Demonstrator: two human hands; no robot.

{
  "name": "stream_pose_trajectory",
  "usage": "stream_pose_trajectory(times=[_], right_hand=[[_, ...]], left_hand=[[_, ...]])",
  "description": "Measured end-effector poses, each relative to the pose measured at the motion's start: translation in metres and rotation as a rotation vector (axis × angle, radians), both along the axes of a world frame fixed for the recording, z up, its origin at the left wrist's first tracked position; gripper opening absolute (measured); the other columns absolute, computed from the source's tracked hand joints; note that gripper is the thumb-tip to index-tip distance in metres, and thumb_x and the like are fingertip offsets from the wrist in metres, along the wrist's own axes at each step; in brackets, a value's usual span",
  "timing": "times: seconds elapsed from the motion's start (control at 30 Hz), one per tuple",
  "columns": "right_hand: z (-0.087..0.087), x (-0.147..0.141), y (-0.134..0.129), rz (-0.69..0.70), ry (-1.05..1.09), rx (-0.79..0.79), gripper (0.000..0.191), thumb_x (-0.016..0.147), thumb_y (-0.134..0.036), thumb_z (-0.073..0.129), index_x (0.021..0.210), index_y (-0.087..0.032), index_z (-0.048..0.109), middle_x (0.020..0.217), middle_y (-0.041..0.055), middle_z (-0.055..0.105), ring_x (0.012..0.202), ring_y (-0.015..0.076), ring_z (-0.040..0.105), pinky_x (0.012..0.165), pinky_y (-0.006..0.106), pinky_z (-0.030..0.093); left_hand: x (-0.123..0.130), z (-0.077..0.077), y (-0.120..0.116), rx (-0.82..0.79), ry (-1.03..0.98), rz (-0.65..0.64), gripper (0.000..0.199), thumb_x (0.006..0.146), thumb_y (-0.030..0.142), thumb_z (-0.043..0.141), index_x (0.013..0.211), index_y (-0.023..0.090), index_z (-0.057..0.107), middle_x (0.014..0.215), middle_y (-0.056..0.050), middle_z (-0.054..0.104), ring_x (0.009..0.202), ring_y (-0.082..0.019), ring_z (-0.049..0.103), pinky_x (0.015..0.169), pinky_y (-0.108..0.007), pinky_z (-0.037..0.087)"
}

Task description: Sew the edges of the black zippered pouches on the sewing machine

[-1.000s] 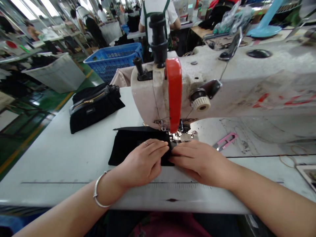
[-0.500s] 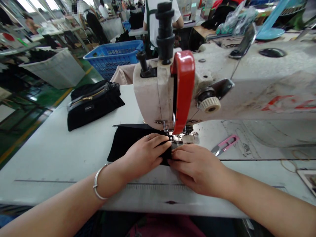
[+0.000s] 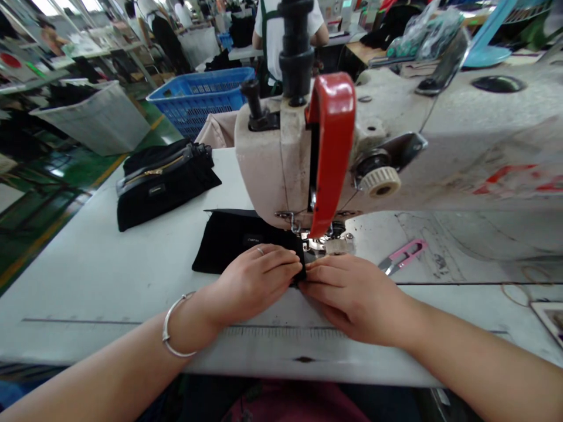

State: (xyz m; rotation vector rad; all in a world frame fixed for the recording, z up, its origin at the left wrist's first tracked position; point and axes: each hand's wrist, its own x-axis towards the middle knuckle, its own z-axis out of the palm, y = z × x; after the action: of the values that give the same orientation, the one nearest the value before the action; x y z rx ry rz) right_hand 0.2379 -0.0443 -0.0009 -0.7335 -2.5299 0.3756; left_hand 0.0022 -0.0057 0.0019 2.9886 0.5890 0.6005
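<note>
A black fabric piece point(image 3: 224, 243) with a small label lies under the head of the sewing machine point(image 3: 264, 158), its right edge at the presser foot point(image 3: 313, 245). My left hand point(image 3: 257, 278), with a ring and a bangle, holds the near edge of the cloth, fingers together and the thumb mostly hidden. Close beside it, my right hand point(image 3: 352, 296) pinches the near right corner with bent fingers. Pink-handled thread snips point(image 3: 403, 256) lie on the machine bed, right of my right hand.
Stacked black pieces with zippers point(image 3: 165, 181) lie at the table's left. Behind the table stands a blue basket point(image 3: 200, 97), with a pale bin point(image 3: 99, 123) further left. A co-worker point(image 3: 275, 41) is beyond the machine. A printed ruler point(image 3: 281, 332) runs along the front.
The cloth's near left edge has shifted away from me, and its label now shows above my left fingers. My left hand has drawn its fingers together; my right hand has barely moved.
</note>
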Motion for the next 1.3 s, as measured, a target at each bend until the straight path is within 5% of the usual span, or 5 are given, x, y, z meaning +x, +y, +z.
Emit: stream_pose_trajectory(times=[0.17, 0.6, 0.83, 1.3], right_hand=[[0.003, 0.012, 0.003, -0.039, -0.001, 0.012, 0.024, 0.087, -0.012, 0.049, 0.102, -0.017, 0.068, 0.087, 0.0061, 0.067, 0.085, 0.0205, 0.06, 0.076, 0.038, 0.046], [0.002, 0.014, 0.006, -0.042, -0.092, 0.038, 0.023, 0.089, -0.018, 0.052, 0.107, -0.02, 0.067, 0.09, 0.0058, 0.064, 0.079, 0.0197, 0.053, 0.07, 0.037, 0.039], [0.002, 0.01, 0.0, -0.046, -0.081, -0.04, 0.035, 0.087, -0.013, 0.051, 0.121, -0.016, 0.059, 0.125, 0.0088, 0.062, 0.109, 0.0233, 0.056, 0.09, 0.041, 0.043], [-0.002, 0.001, 0.007, -0.234, -0.154, 0.007, 0.038, 0.087, -0.016, 0.049, 0.123, -0.013, 0.06, 0.114, 0.0128, 0.065, 0.102, 0.0295, 0.06, 0.084, 0.048, 0.049]], left_hand=[[-0.004, -0.001, -0.001, -0.026, -0.031, -0.096, 0.021, 0.095, 0.01, 0.051, 0.113, 0.011, 0.061, 0.113, -0.008, 0.068, 0.112, -0.018, 0.061, 0.099, -0.035, 0.054], [0.0, 0.003, -0.001, -0.124, -0.026, -0.083, 0.02, 0.096, 0.011, 0.05, 0.111, 0.014, 0.063, 0.108, -0.007, 0.069, 0.103, -0.018, 0.064, 0.092, -0.036, 0.055], [-0.002, 0.004, -0.003, -0.077, -0.058, -0.144, 0.02, 0.097, 0.011, 0.049, 0.111, 0.008, 0.062, 0.112, -0.01, 0.07, 0.11, -0.019, 0.063, 0.098, -0.034, 0.055], [-0.001, -0.001, 0.024, -0.039, -0.022, -0.024, 0.026, 0.101, 0.015, 0.041, 0.107, 0.015, 0.066, 0.111, -0.005, 0.071, 0.106, -0.014, 0.067, 0.094, -0.028, 0.056]])
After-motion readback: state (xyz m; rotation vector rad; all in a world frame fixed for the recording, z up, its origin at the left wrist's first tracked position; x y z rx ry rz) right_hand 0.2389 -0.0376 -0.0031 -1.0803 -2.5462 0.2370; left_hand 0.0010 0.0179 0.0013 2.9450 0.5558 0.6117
